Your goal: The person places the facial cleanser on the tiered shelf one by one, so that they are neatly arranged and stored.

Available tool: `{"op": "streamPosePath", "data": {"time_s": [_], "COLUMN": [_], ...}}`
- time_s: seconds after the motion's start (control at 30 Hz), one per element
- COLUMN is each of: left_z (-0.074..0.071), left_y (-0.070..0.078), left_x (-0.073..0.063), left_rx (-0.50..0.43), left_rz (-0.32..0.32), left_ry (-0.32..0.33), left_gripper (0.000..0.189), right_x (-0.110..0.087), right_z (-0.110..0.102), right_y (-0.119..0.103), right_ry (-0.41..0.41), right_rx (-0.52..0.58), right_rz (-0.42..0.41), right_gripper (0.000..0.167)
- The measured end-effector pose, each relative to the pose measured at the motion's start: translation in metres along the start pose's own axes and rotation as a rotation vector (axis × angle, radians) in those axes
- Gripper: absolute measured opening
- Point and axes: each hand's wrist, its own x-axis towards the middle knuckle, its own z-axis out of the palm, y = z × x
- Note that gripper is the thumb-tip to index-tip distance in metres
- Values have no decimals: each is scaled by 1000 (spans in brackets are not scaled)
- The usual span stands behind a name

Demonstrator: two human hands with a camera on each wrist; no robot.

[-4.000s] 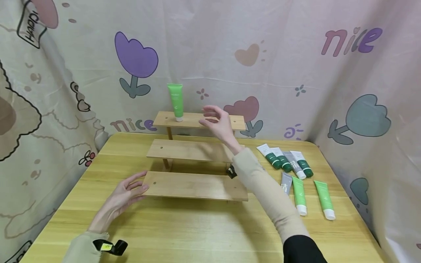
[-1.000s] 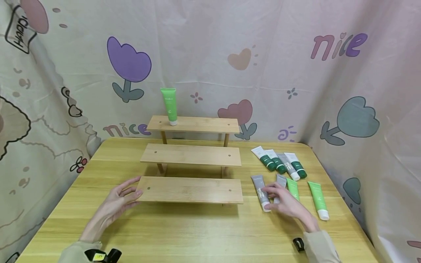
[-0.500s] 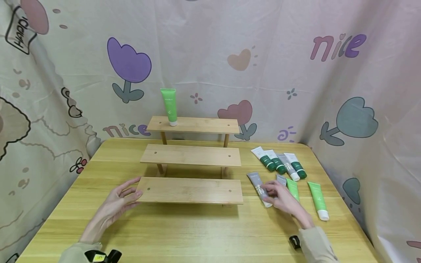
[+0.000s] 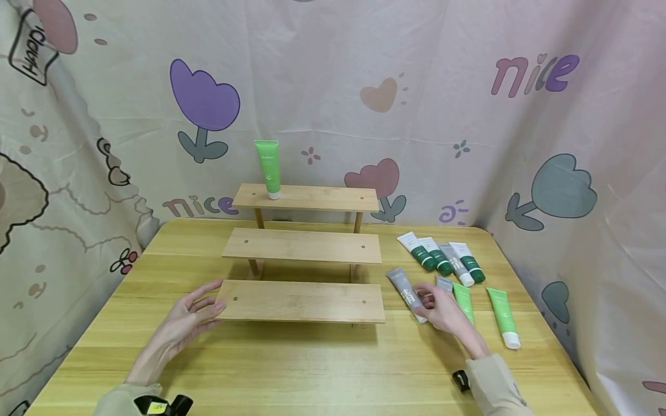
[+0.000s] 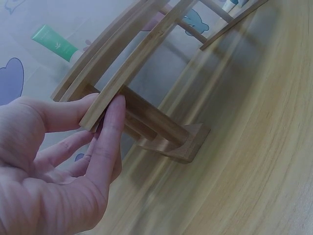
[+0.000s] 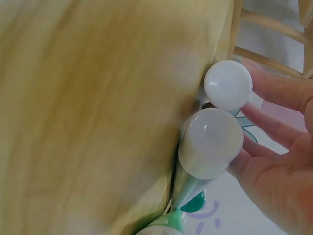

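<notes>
A three-tier wooden display stand (image 4: 302, 300) stands on the table. My left hand (image 4: 179, 323) pinches the left end of its lowest board; the left wrist view shows the board (image 5: 110, 100) between thumb and fingers. On the top tier a green squeeze tube (image 4: 269, 167) stands upright on its white cap. My right hand (image 4: 444, 312) grips a grey squeeze tube (image 4: 403, 289) near its cap end, low over the table. In the right wrist view its white cap (image 6: 228, 85) lies by my fingers, beside another pale cap (image 6: 211, 142). A second grey tube (image 4: 444, 283) is partly hidden behind this hand.
Two green tubes lie right of my right hand, one partly covered (image 4: 463, 300) and one farther out (image 4: 503, 318). Behind them lie several white-and-green tubes (image 4: 424, 257) and another grey tube (image 4: 458, 266). A printed curtain (image 4: 312, 86) encloses the table's back and sides.
My right hand has come from the top tier down to the tubes at right. Over the last second the grey tube has shifted left and back, turning slightly. My left hand keeps its hold.
</notes>
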Motion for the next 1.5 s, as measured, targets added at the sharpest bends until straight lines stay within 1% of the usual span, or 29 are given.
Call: {"op": "streamPosePath", "data": {"time_s": [0.23, 0.5, 0.97, 1.2, 1.33, 1.5], "left_z": [0, 0, 0, 0, 0, 1], "left_y": [0, 0, 1, 0, 1, 0], "left_x": [0, -1, 0, 0, -1, -1], "left_rx": [9, 10, 14, 20, 15, 1], "left_rz": [0, 3, -6, -4, -4, 7], "left_ry": [1, -5, 1, 3, 4, -5], "left_gripper": [55, 55, 57, 58, 58, 56], "right_x": [2, 5, 4, 4, 4, 5], "right_z": [4, 6, 10, 8, 6, 4], "right_y": [-2, -7, -13, -15, -17, -19], "right_ry": [25, 42, 101, 114, 126, 159], "right_rx": [-20, -52, -55, -58, -44, -10], "right_rz": [41, 95, 115, 149, 144, 130], "right_gripper": [51, 51, 47, 49, 49, 46]}}
